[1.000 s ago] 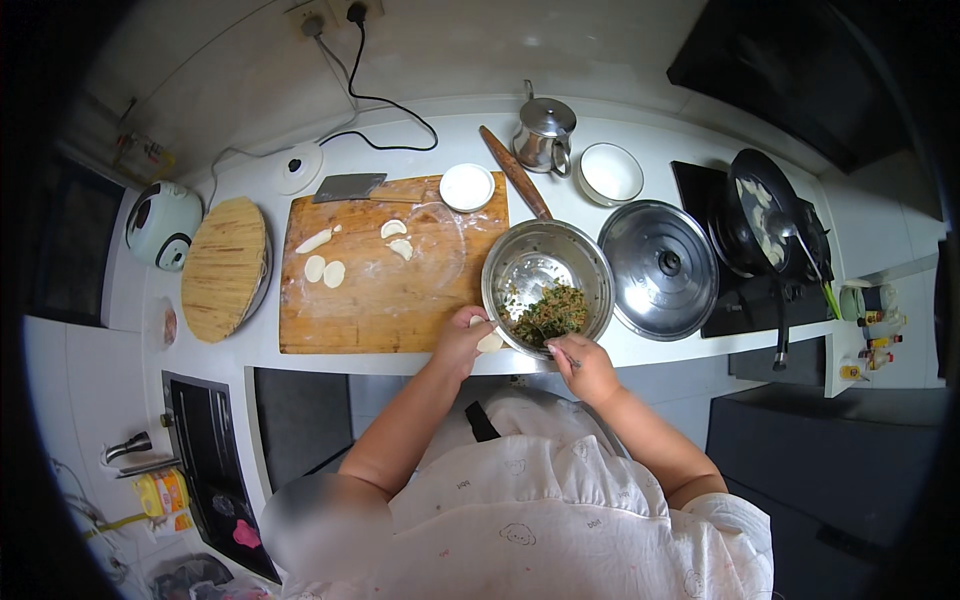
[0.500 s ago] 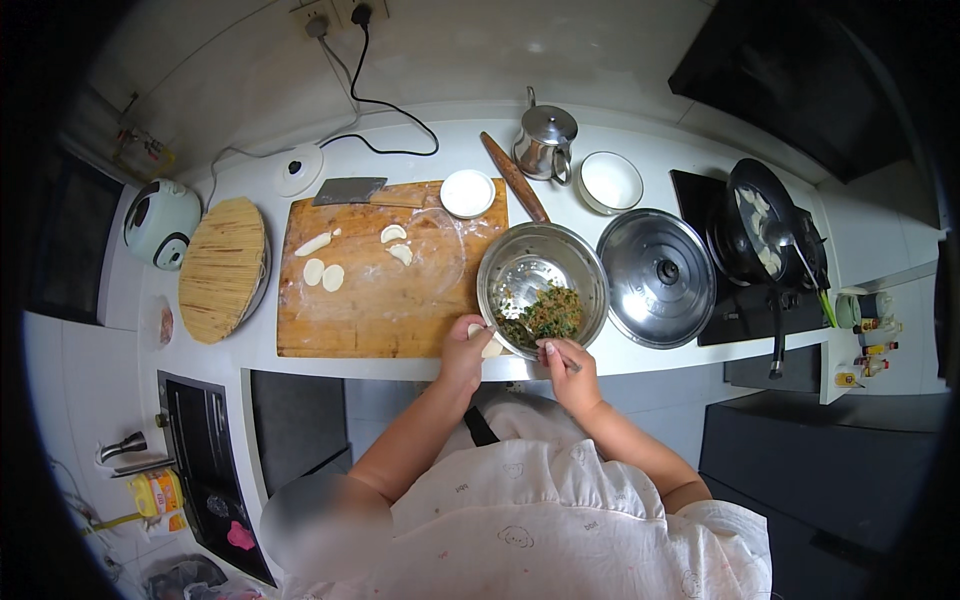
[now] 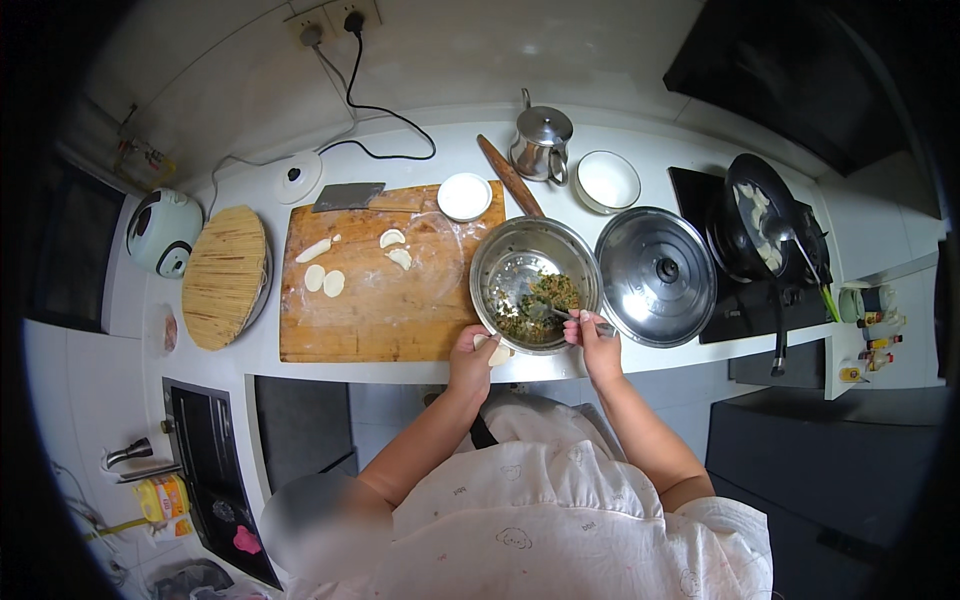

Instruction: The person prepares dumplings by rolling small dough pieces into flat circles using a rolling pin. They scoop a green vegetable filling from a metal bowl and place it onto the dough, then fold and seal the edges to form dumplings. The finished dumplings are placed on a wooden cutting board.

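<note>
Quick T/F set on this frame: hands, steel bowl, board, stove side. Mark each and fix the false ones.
1. The left hand holds a pale dough wrapper at the near rim of the steel bowl. True.
2. The right hand holds a utensil that reaches into the green filling. True.
3. The steel bowl is full to the brim. False: the filling covers only part of its bottom.
4. The big metal lid sits on the dark pan. False: it lies on the counter between bowl and pan.
5. Small dough pieces lie on the wooden board. True.
6. The rolling pin lies on the round bamboo tray. False: it lies behind the bowl, beside the metal kettle.
</note>
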Tool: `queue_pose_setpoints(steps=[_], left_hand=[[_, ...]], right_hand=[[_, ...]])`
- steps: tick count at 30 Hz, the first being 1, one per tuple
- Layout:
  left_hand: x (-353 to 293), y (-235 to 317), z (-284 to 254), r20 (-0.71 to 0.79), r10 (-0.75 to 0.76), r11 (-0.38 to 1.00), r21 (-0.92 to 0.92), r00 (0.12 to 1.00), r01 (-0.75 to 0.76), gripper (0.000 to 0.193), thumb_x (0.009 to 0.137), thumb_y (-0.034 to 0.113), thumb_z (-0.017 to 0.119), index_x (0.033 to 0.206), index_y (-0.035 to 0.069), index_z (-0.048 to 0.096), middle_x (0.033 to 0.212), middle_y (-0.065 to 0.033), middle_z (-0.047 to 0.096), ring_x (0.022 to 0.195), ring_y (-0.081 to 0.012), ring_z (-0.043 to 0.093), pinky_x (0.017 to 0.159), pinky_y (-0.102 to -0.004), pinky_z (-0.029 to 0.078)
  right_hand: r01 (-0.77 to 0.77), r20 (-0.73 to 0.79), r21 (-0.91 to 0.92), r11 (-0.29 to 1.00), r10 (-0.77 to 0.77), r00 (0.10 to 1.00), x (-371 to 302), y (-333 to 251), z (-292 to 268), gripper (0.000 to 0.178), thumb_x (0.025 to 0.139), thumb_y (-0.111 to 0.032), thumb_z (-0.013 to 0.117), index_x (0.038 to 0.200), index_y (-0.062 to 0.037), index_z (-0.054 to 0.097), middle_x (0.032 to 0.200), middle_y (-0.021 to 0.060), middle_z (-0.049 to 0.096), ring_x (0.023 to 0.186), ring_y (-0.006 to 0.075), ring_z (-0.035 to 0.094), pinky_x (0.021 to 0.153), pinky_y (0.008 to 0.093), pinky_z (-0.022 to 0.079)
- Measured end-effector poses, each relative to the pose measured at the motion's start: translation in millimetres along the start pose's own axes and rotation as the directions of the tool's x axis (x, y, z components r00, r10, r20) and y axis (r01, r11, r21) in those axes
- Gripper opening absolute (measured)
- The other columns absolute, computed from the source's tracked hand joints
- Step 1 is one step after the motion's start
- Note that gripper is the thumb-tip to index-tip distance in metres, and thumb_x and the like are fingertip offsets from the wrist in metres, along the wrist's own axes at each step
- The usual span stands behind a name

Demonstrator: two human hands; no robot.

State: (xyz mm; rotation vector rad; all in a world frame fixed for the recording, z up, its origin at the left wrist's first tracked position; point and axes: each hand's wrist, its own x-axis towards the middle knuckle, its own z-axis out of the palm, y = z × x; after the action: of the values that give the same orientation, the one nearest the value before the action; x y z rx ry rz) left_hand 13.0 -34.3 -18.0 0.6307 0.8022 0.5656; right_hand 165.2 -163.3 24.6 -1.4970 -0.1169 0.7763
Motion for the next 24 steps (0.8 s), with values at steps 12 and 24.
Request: queue_pose_setpoints(steps=[12, 24], left_hand=[[0.9, -4.0, -3.4, 0.001, -0.024, 1.0, 0.005, 1.0, 0.024, 0.012, 0.084, -0.001, 0.059, 0.088, 0.008, 0.053, 0.081, -0.0031, 0.059, 0.07, -0.0131, 0.059, 0.06, -0.0261, 0.048], [-4.5, 1.2, -1.7, 0.025, -0.032, 0.999, -0.01, 0.999, 0.032, 0.01, 0.085, -0.001, 0.057, 0.089, 0.007, 0.054, 0.086, -0.0058, 0.06, 0.076, -0.015, 0.059, 0.066, -0.0278, 0.049]], right_hand=[[0.622, 0.471, -0.488, 0.613, -0.415, 0.779, -15.9, -13.1, -1.5, 0.016, 0.08, -0.001, 0.061, 0.094, -0.0037, 0.066, 0.078, 0.012, 0.06, 0.069, 0.027, 0.058, 0.064, 0.0316, 0.047], [0.549, 0.4, -0.435, 0.713, -0.393, 0.828, -40.0, -20.1, 22.9, 0.013, 0.086, -0.004, 0.056, 0.095, -0.0013, 0.065, 0.076, 0.0088, 0.06, 0.066, 0.0206, 0.057, 0.061, 0.0298, 0.047]])
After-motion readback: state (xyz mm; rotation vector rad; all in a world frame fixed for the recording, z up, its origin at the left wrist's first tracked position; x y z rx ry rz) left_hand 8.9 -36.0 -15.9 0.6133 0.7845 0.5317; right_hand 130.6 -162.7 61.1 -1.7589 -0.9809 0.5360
